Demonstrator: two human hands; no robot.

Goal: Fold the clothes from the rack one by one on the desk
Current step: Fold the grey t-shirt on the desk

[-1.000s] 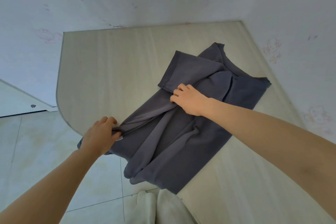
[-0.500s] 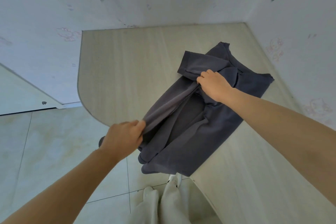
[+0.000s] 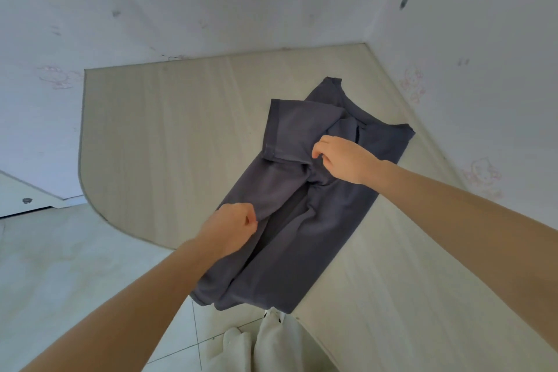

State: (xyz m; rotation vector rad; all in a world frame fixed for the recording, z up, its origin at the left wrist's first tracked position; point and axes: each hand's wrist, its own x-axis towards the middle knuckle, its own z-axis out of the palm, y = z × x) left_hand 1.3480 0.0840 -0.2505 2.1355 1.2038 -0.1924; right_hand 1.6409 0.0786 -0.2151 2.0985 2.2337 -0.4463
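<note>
A dark grey T-shirt [image 3: 317, 220] lies on the pale wooden desk [image 3: 169, 136], its collar toward the far corner and its hem hanging over the near edge. Its left side is folded inward, with the sleeve lying flat on top. My left hand [image 3: 232, 226] pinches the folded left edge near the lower half of the shirt. My right hand [image 3: 344, 157] grips the cloth just below the folded sleeve, near the shirt's middle.
The desk sits in a corner between two white walls [image 3: 468, 54] with faint pink drawings. Its rounded left edge [image 3: 90, 199] borders a tiled floor [image 3: 60, 266]. My light trousers and feet [image 3: 265, 341] show below the shirt's hem.
Both hands have carried the shirt's left side further inward to the right. The left hand moved up onto the desk with the fold; the sleeve now lies flatter on top.
</note>
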